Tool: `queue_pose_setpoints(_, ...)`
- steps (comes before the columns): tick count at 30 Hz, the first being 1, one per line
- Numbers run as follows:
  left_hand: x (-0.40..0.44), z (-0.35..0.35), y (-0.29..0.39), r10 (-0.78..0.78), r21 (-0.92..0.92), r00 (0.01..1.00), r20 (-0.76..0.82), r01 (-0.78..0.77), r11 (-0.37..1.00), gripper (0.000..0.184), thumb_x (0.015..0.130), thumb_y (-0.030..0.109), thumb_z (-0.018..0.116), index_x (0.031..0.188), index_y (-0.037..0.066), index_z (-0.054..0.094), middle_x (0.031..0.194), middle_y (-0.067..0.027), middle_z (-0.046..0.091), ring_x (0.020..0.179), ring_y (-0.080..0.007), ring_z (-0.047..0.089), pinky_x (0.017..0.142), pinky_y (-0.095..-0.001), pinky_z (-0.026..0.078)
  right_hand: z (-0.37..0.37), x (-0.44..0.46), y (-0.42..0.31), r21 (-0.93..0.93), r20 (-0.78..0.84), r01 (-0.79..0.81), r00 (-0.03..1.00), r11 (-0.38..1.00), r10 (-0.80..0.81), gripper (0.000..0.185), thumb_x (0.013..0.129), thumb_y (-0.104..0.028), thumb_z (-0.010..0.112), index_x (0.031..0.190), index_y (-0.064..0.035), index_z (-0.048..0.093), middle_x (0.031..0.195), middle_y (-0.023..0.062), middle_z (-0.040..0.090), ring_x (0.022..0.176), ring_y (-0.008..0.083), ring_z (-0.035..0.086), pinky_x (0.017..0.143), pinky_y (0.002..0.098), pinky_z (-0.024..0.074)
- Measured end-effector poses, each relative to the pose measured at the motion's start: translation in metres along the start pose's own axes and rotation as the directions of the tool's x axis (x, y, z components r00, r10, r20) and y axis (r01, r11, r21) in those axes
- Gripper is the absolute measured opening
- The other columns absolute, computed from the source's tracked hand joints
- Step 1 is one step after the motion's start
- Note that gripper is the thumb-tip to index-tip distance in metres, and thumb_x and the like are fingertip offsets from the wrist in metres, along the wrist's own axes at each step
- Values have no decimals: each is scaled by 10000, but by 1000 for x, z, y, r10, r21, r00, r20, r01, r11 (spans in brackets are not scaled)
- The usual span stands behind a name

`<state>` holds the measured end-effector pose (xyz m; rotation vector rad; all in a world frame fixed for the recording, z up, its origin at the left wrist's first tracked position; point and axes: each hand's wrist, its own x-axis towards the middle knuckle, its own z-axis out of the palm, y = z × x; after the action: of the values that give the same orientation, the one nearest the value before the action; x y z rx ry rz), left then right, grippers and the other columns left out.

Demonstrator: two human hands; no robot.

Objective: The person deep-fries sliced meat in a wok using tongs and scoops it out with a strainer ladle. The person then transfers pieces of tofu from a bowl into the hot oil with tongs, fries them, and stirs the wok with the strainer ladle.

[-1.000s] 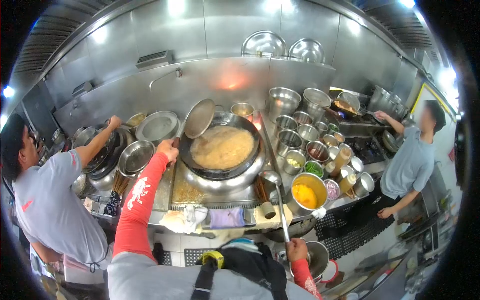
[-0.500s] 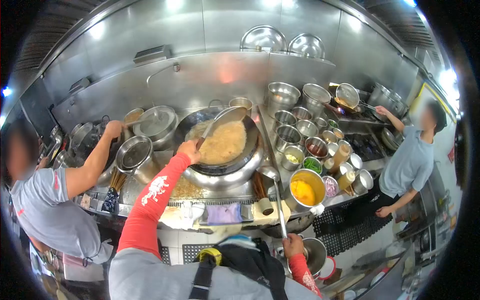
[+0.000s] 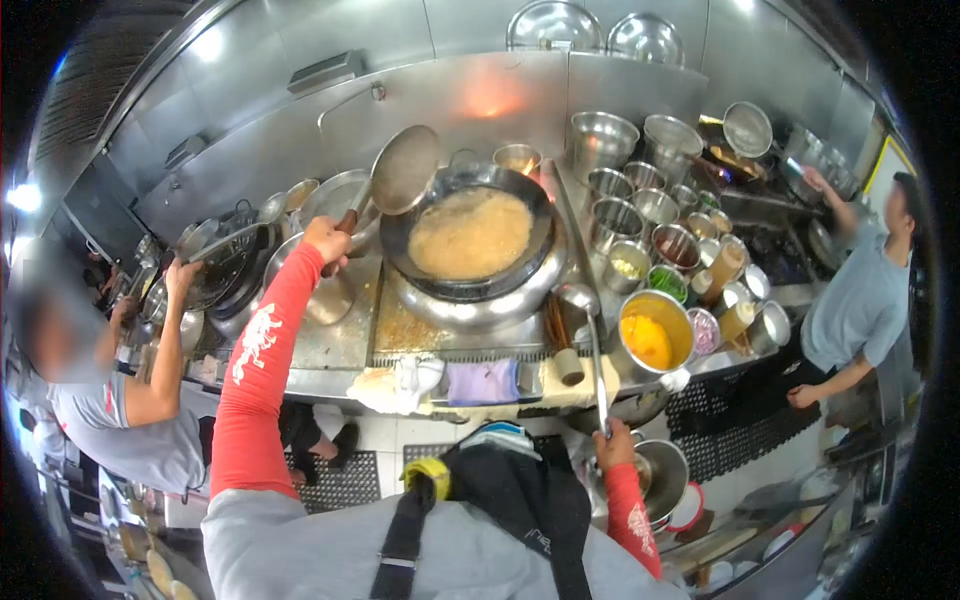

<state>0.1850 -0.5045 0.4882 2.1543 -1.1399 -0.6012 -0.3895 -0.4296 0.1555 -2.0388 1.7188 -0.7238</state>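
Observation:
My left hand is closed on the handle of a large round strainer, raised at the upper left of the wok. Bubbling golden-brown liquid fills the middle of that wok. My right hand grips the handle end of a long metal ladle, whose bowl rests on the counter to the right of the wok. Beside the ladle stand a metal pot with orange-yellow contents and a small cup.
Metal containers of ingredients and sauce bottles crowd the right counter. A co-worker holds a pan at the left; another co-worker holds a strainer at the right. Cloths lie on the front edge.
Over the wok half a second ago, the strainer has moved left and up with my left hand. The left co-worker has shifted and both hands now show. The whole view has turned slightly.

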Motion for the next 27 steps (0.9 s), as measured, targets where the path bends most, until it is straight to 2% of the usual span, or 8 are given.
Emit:
queue_pose_setpoints(5, 19, 19, -23, -113, -10, 993, 17, 113, 994, 159, 735, 19, 568, 883, -29, 604, 600, -140, 594, 438, -205, 560, 362, -362, 411, 1, 0, -5, 77, -6, -49, 999, 996, 50, 446, 763, -166, 691, 1149, 20, 565, 966, 243, 631, 887, 399, 611, 792, 439, 484)
queue_pose_setpoints(8, 3, 40, -27, -108, -56, 991, 76, 112, 992, 101, 716, 19, 597, 810, -15, 615, 538, -85, 559, 413, -168, 543, 364, -314, 420, 6, 9, 1, 99, -11, -53, 998, 994, 55, 464, 767, -172, 677, 1168, 26, 556, 1012, 257, 632, 931, 402, 617, 828, 439, 484)
queue_pose_setpoints(10, -14, 51, -43, -47, -57, 994, 102, 53, 997, 169, 723, 25, 599, 882, -28, 623, 611, -107, 588, 452, -183, 569, 376, -332, 441, -4, 7, -9, 108, 53, -98, 994, 989, 93, 465, 773, -181, 666, 1174, 25, 554, 1030, 262, 628, 952, 400, 615, 844, 438, 480)
queue_pose_setpoints(16, -75, 47, -33, 92, -109, 981, 170, -74, 991, 284, 750, 48, 627, 1018, -46, 623, 688, -77, 597, 489, -138, 576, 422, -290, 445, -1, 6, -7, 190, -10, -64, 998, 980, 67, 477, 770, -154, 647, 1225, -45, 552, 1096, 253, 604, 1014, 427, 562, 896, 466, 451)
queue_pose_setpoints(19, -85, 38, -20, 191, -207, 971, 140, -160, 965, 311, 772, 43, 626, 1071, -43, 614, 689, -56, 590, 486, -117, 560, 433, -270, 431, -18, 17, -20, 99, 40, -96, 995, 991, 92, 474, 776, -180, 654, 1206, -14, 544, 1060, 252, 596, 983, 415, 570, 867, 457, 460)
queue_pose_setpoints(23, -71, 29, 1, 221, -179, 969, 112, -199, 964, 309, 771, 52, 633, 1072, -22, 631, 671, -26, 579, 499, -91, 545, 457, -244, 431, -35, 25, -25, 34, 56, -59, 997, 998, 57, 482, 784, -201, 664, 1210, -23, 528, 1044, 250, 580, 971, 415, 573, 844, 464, 467)
queue_pose_setpoints(26, -42, 35, 18, 254, 103, 966, 55, -259, 960, 320, 753, 72, 625, 1064, -3, 635, 658, -42, 570, 504, -102, 565, 470, -267, 457, -34, 19, -11, -23, 123, 21, 992, 1000, -18, 500, 794, -203, 659, 1241, -38, 506, 1068, 258, 572, 978, 427, 569, 850, 471, 469)
queue_pose_setpoints(27, -1, 47, -5, 425, 308, 905, 3, -405, 861, 297, 732, 99, 600, 1013, 7, 635, 682, -121, 621, 596, -225, 654, 566, -353, 517, -39, 17, -16, -87, 182, 1, 983, 996, 15, 515, 801, -200, 653, 1265, -45, 488, 1077, 263, 568, 985, 433, 567, 857, 475, 469)
